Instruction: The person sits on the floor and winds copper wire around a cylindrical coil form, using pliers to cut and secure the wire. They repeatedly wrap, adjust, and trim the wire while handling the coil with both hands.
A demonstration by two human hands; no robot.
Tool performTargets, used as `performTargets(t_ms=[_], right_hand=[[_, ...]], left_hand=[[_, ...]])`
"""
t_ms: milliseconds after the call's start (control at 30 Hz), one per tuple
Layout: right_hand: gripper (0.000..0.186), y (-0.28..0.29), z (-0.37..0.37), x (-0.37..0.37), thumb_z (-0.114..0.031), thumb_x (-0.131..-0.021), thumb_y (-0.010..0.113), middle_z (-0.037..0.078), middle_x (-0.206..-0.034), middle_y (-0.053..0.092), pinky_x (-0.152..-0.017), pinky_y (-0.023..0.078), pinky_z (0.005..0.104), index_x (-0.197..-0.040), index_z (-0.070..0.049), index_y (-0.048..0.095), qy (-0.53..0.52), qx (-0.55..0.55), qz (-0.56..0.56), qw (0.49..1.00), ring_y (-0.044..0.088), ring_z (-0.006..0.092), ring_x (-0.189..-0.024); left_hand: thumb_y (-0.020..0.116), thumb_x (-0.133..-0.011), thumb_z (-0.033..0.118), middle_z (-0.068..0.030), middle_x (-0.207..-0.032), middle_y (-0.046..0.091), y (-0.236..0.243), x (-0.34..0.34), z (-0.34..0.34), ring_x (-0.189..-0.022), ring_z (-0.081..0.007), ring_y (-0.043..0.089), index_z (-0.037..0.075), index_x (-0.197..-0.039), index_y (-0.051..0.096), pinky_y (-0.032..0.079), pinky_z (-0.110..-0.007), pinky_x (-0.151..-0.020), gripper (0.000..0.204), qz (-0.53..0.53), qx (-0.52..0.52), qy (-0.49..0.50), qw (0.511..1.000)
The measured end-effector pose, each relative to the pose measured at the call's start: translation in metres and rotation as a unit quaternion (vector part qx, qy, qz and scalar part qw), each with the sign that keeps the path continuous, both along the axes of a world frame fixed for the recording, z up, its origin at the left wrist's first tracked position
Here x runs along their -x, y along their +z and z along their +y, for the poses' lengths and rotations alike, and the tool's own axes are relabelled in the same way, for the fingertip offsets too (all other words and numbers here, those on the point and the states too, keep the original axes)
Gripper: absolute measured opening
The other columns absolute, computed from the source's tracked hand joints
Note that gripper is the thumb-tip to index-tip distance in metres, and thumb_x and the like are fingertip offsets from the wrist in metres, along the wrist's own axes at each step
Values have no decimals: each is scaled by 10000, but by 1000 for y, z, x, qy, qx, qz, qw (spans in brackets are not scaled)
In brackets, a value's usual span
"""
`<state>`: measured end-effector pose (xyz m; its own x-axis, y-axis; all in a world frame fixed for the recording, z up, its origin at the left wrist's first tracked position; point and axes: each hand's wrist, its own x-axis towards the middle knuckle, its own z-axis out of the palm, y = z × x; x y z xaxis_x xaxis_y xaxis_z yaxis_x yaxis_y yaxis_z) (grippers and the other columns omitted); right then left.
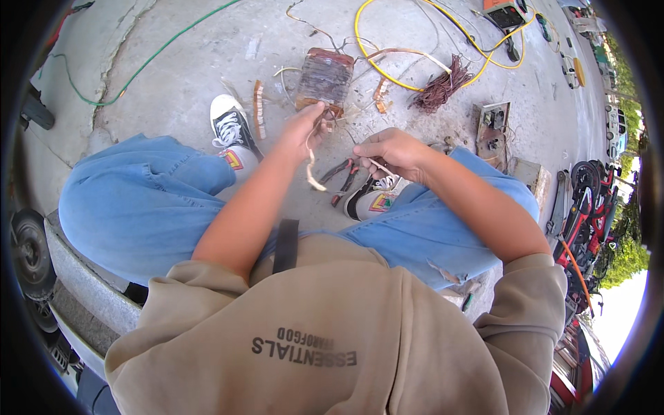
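Note:
A coil block (324,76), brownish with dark windings, lies on the concrete with several leads running from it. Just below it my left hand (303,131) is closed on wire leads, and a cream sleeved lead (312,177) dangles beneath those fingers. My right hand (387,151), right of the left, pinches a thin wire with a pale length running down through the fingers. Pliers (338,176) with dark red and black handles lie between my shoes, below my hands.
A yellow hose (359,34), brown wire bundle (440,90), orange machine (505,14) and metal part (492,128) lie ahead and right. A green hose (138,72) crosses the left. Orange strips (259,107) lie beside the coil. Motorbikes (588,214) stand right; a wheel (31,256) is left.

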<state>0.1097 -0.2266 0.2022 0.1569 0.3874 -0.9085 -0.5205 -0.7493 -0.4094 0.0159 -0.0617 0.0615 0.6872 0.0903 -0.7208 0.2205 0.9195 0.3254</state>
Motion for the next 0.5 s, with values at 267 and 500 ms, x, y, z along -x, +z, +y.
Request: performTargets(t_ms=[267,500], right_hand=[[325,38,-11,5,-261,-964,591,8,-590,506,-449,335,255,-926,57,646,-60,-1,-70,996,415,95,-489],[308,57,-24,8,-231,-991,529,6,-566,468,-457,282,252,-949,52,643,-57,-51,10,997,388,90,-500]], left_hand=[[525,-997,185,-94,-919,652,5,-6,-4,-779,-152,650,32,-1008,568,595,-271,-722,159,-23,-10,6,1000],[423,-1028,148,-172,-955,655,35,-25,-22,-770,-198,653,-46,-953,548,601,-320,-764,243,35,9,-8,999]])
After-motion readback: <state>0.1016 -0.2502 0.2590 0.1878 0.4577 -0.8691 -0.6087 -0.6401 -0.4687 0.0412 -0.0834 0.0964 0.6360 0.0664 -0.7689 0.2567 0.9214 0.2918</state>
